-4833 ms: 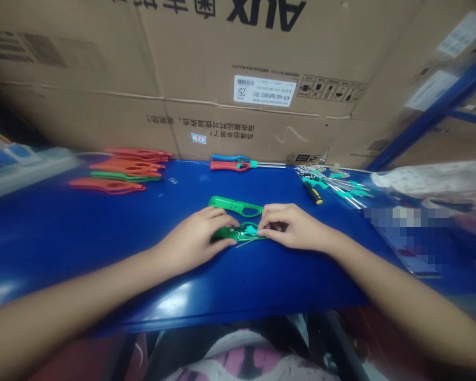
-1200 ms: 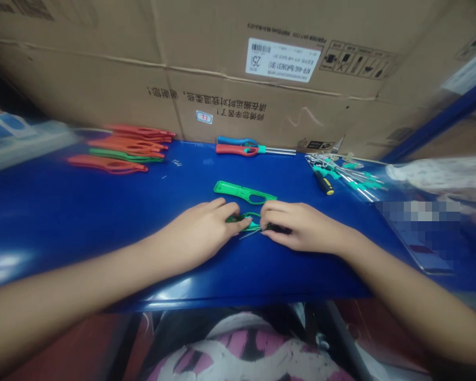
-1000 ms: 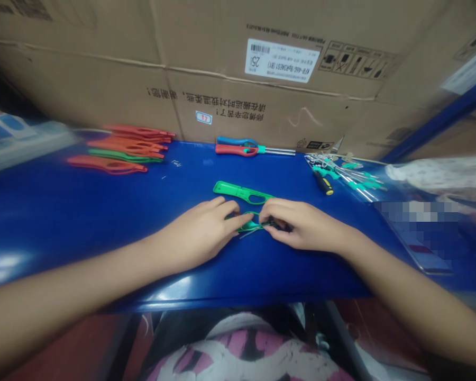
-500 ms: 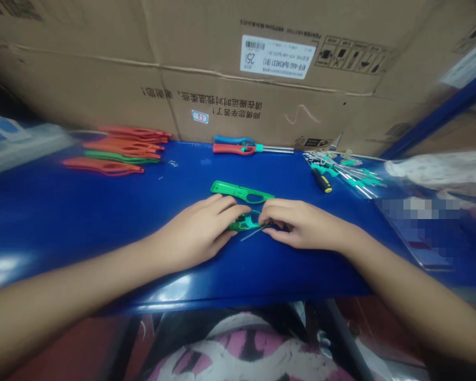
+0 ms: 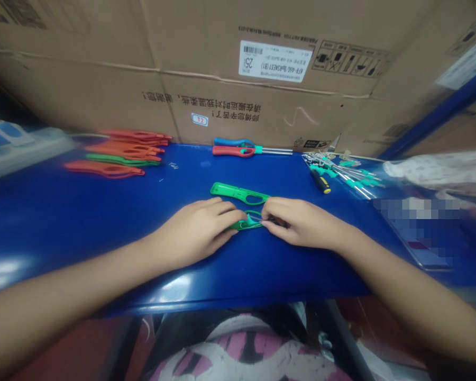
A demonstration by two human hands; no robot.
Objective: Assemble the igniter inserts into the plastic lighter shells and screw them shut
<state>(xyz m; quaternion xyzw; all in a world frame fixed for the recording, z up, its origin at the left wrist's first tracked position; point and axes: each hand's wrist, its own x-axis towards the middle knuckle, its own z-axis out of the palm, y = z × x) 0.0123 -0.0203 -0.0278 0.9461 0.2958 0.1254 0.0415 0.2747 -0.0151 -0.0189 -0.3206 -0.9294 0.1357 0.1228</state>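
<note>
My left hand (image 5: pixel 200 225) is closed round a green lighter casing half (image 5: pixel 244 226) low over the blue table; its palm end is hidden under my fingers. A teal trigger piece (image 5: pixel 250 218) sits in that casing. From the right, my right hand (image 5: pixel 301 221) pinches a thin grey metal piece (image 5: pixel 256 218), whose tip reaches the trigger. Whether it is a tool or a lighter part I cannot tell. Just behind my hands lies a second green casing half (image 5: pixel 238 193), its right end close to my right fingers.
Orange and green casings (image 5: pixel 125 151) are stacked at the back left. Two lighters, blue and red (image 5: pixel 232 151), lie by the cardboard box (image 5: pixel 206 47). Metal tubes with teal parts (image 5: pixel 351 172) and a black-yellow screwdriver (image 5: pixel 320 181) are at right, near a flat device (image 5: pixel 416 238).
The thin metal piece has swung from pointing down-left, in front of the casing, to lying over it at the trigger. My left hand keeps its hold on the casing.
</note>
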